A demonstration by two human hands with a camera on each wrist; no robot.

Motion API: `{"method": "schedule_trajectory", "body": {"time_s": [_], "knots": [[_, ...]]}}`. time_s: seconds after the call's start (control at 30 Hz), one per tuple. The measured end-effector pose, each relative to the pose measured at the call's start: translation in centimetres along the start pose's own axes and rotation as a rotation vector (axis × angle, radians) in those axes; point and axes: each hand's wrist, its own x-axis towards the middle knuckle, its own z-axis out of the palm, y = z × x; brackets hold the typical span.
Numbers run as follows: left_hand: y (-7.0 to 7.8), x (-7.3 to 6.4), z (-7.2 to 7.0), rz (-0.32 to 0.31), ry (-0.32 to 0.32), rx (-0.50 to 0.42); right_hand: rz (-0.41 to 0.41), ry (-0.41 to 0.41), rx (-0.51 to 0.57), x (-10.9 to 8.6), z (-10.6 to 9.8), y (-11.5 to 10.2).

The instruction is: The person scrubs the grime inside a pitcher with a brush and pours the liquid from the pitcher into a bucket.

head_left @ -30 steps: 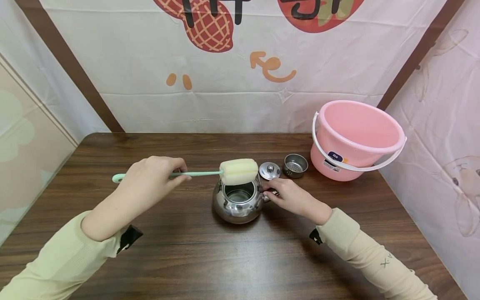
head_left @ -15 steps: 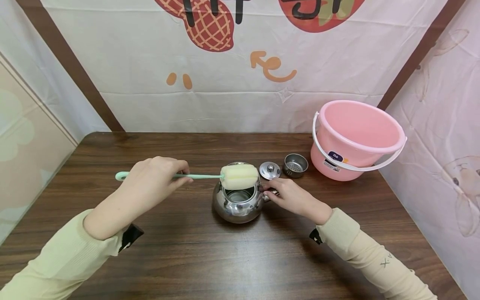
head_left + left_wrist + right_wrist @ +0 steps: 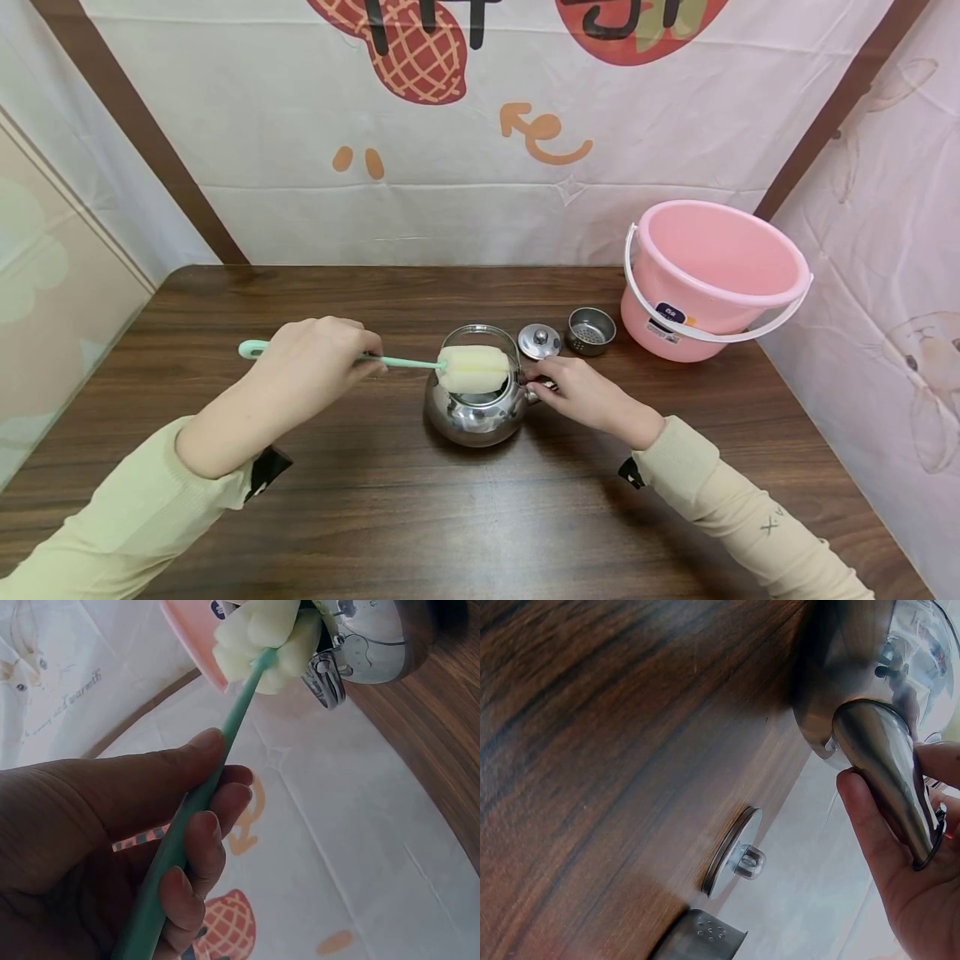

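Note:
My left hand [image 3: 318, 358] holds a sponge bottle brush, its fingers wrapped about the thin green handle [image 3: 196, 796]. The pale yellow sponge head [image 3: 473, 369] lies level over the round mouth of a shiny steel teapot [image 3: 477, 423] and hides most of the opening. That pot stands upright on the table, its wire bail handle [image 3: 480, 332] showing behind the sponge. On the pot's right side, my right hand [image 3: 581, 396] pinches the tapered spout [image 3: 885, 772] between thumb and fingers. In the right wrist view, the thumb and fingers lie on both sides of this spout.
Just behind my right hand lie the steel lid [image 3: 540, 341] with its knob and a small perforated strainer cup [image 3: 591, 331]. A pink bucket [image 3: 708, 275] with a white handle stands at the back right of the brown wooden table [image 3: 360, 500]. Printed cloth hangs behind.
The left hand has shifted slightly right, and the brush's sponge head has come down from above the pot's mouth to overlap it. My right hand and the teapot stay in place.

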Motion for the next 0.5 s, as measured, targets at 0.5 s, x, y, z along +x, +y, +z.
{"method": "schedule_trajectory", "body": {"time_s": [0.5], "knots": [[0.53, 0.42, 0.14, 0.069, -0.007, 0.051, -0.007, -0.003, -0.005, -0.02, 0.15, 0.26]]}}
